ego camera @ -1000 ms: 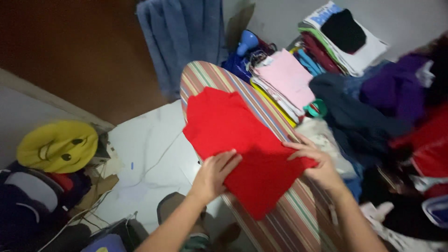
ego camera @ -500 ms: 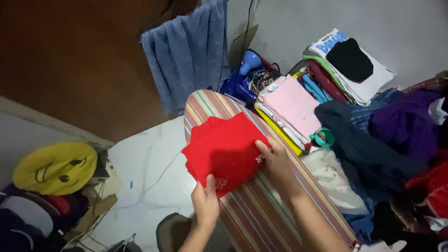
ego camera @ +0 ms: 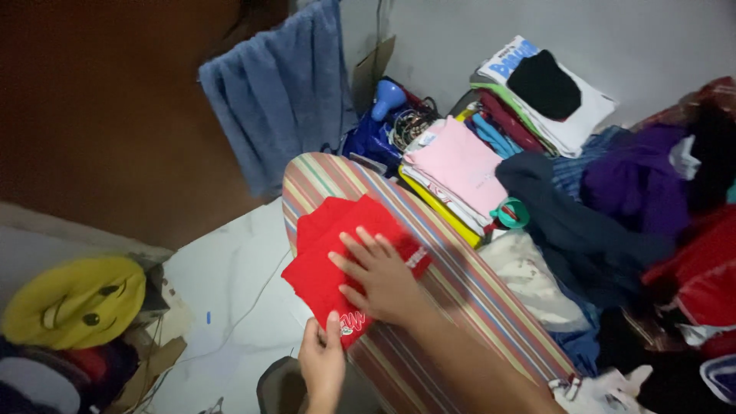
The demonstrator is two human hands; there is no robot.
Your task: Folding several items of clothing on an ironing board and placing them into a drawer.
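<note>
A folded red shirt (ego camera: 326, 241) lies on the striped ironing board (ego camera: 460, 284), near its rounded far end. My right hand (ego camera: 377, 274) rests flat on top of the shirt, fingers spread. The shirt's near corner is pinched by my left hand (ego camera: 322, 360), thumb on top beside a small white print.
A stack of folded clothes with a pink top (ego camera: 460, 165) sits right of the board, a second stack (ego camera: 544, 92) behind it. Loose dark, purple and red garments (ego camera: 636, 199) pile at the right. A blue towel (ego camera: 276, 92) hangs at the back. A yellow smiley cushion (ego camera: 77, 299) lies left.
The red shirt has been folded from a wide spread into a small packet. My right hand moved from its right edge onto its top; my left hand slid to the near corner.
</note>
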